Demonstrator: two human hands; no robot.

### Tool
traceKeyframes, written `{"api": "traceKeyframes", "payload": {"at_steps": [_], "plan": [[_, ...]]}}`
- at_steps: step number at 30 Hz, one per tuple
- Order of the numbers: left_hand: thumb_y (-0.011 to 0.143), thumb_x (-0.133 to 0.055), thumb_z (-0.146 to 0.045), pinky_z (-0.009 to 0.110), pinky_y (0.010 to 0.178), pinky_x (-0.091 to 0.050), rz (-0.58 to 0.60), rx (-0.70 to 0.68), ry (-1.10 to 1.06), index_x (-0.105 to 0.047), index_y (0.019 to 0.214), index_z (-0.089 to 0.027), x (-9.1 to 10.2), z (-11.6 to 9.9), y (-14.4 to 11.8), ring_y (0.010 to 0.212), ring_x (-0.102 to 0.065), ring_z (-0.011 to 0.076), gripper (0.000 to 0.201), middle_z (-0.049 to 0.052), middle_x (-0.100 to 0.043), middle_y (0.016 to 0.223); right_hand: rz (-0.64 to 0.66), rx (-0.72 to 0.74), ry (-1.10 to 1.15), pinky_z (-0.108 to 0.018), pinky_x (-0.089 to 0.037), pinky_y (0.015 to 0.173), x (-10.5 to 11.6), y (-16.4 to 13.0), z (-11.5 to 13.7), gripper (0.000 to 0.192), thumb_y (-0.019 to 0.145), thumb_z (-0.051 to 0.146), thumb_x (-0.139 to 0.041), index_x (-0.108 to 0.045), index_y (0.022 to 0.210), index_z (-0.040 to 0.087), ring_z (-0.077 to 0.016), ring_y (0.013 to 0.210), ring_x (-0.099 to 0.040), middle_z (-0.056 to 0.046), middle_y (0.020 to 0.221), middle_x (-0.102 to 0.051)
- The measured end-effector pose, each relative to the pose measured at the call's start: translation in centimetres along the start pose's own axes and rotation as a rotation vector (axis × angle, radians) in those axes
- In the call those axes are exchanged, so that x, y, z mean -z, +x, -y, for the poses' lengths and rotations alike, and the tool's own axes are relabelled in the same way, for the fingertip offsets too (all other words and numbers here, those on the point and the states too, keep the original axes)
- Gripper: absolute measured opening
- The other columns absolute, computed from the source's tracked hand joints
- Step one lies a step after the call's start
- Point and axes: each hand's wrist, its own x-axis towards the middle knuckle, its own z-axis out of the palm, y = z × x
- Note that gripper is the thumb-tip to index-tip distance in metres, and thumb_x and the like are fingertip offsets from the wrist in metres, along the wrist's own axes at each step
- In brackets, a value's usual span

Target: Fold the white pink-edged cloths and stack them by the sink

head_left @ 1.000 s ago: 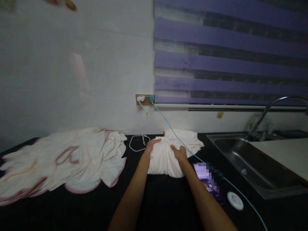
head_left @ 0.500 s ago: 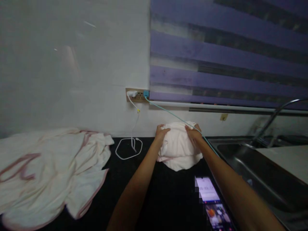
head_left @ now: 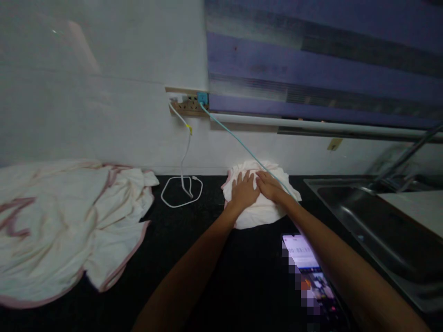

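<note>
Folded white cloth with pinkish edging (head_left: 258,217): on the black table (head_left: 166,244), near the pale wall (head_left: 131,124), directly beneath both hands.
Left hand (head_left: 245,191): palm down, fingers spread flat over the cloth's middle, gripping nothing.
Right hand (head_left: 272,186): just beside the left, laid on the same cloth, fingers loosely extended, unclenched.
Thin teal cable (head_left: 238,139): slants from the wall down to the right wrist.
Black smartphone, screen lit (head_left: 301,251): nearer the person, by the right forearm.
Rumpled white cloth, pink trim (head_left: 65,226): well apart, leftward.
</note>
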Motion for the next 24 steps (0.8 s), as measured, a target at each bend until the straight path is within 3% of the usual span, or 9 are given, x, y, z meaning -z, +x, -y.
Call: {"api": "traceKeyframes", "payload": {"at_steps": [6,12,24], "plan": [[0.101,-0.039,-0.043,0.06,0.124,-0.029,-0.059,0.031,-0.008,-0.046,0.155,-0.022,-0.1,-0.1,-0.4,0.156,-0.024,0.036,0.058,0.007,-0.032,0.169,0.118,0.03,0.035,-0.042,-0.017,0.128,-0.5,0.6,-1.6,0.075,0.105,0.058,-0.008,-0.03,0.163,0.017,-0.0252,0.159,-0.016,-0.007,0.171,-0.023],[0.102,-0.039,-0.043,0.058,0.125,-0.029,-0.066,0.054,-0.044,-0.046,0.155,-0.021,-0.1,-0.3,-0.6,0.156,-0.025,0.0347,0.057,0.006,-0.034,0.168,0.162,0.031,0.09,-0.054,-0.015,0.128,-0.4,1.0,-1.2,0.078,0.102,0.064,-0.005,-0.021,0.166,0.023,-0.0326,0.16,-0.008,-0.004,0.173,-0.009],[0.105,-0.033,-0.044,0.051,0.127,-0.026,-0.062,0.053,-0.034,-0.043,0.156,-0.021,-0.5,-0.1,-0.5,0.158,-0.023,0.0308,0.056,0.006,-0.039,0.166,0.066,0.114,0.051,-0.053,-0.019,0.127,-1.0,1.3,-1.7,0.064,0.106,0.056,-0.018,-0.03,0.164,0.03,-0.0321,0.159,-0.015,-0.002,0.171,-0.025]]}}
